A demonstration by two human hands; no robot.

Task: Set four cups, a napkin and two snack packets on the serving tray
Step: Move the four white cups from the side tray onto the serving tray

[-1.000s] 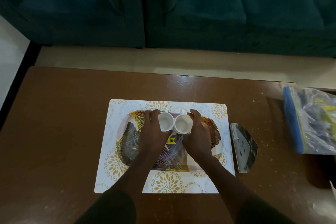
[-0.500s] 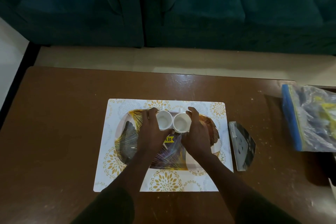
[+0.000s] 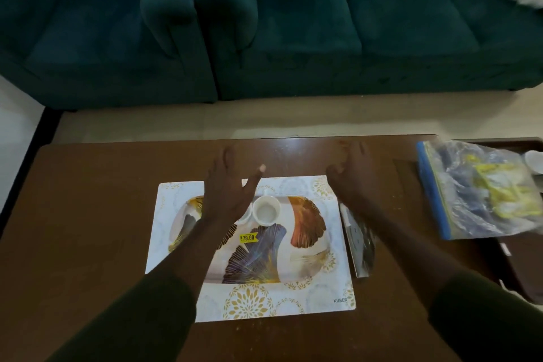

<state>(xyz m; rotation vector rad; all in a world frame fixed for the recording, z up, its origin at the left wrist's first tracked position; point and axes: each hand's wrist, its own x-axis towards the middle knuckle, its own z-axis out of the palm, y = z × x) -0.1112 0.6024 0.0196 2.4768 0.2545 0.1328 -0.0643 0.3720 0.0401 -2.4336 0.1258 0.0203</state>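
Observation:
The leaf-patterned serving tray (image 3: 305, 232) lies on a white placemat (image 3: 323, 297) in the middle of the brown table. One white cup (image 3: 266, 210) stands upright at the tray's far edge. A second white cup (image 3: 244, 216) stands beside it, mostly hidden by my left hand. My left hand (image 3: 227, 188) hovers over the tray's far left with fingers spread, holding nothing. My right hand (image 3: 351, 173) is raised past the tray's far right corner, fingers apart and empty. A folded dark patterned napkin (image 3: 360, 244) lies just right of the placemat, partly under my right forearm.
A clear zip bag (image 3: 476, 191) with yellow and dark snack packets lies at the table's right end. Another white cup (image 3: 534, 160) peeks from behind it. A dark green sofa (image 3: 264, 23) stands beyond the table.
Both hands have let go of the two cups on the tray and lifted away. The right hand has moved to the right. The camera has tilted up.

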